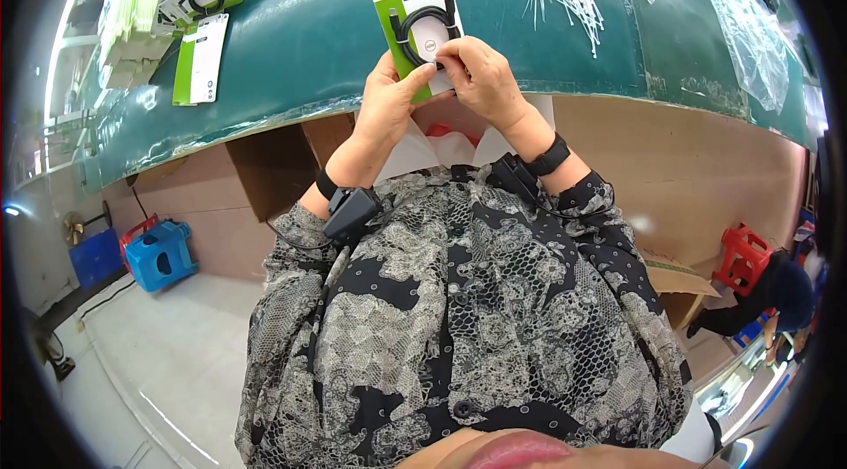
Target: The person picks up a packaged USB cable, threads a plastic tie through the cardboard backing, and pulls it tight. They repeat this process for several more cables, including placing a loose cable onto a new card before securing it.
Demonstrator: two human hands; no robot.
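"Where's the green-and-white cardboard card?"

"I see it raised over the dark-green worktop, with the round coil of black cable against its front. The left hand clamps its lower left side, thumb in front."

"And the right hand?"

"Thumb and fingertips together at the coil's lower edge; I can't tell what's between them. I'd judge it's securing the coil."

"Next move?"

"I'd want a steady left grip and a fine right-hand pinch, without creasing the card."

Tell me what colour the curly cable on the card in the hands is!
The coiled cable is black; the head view shows it best.
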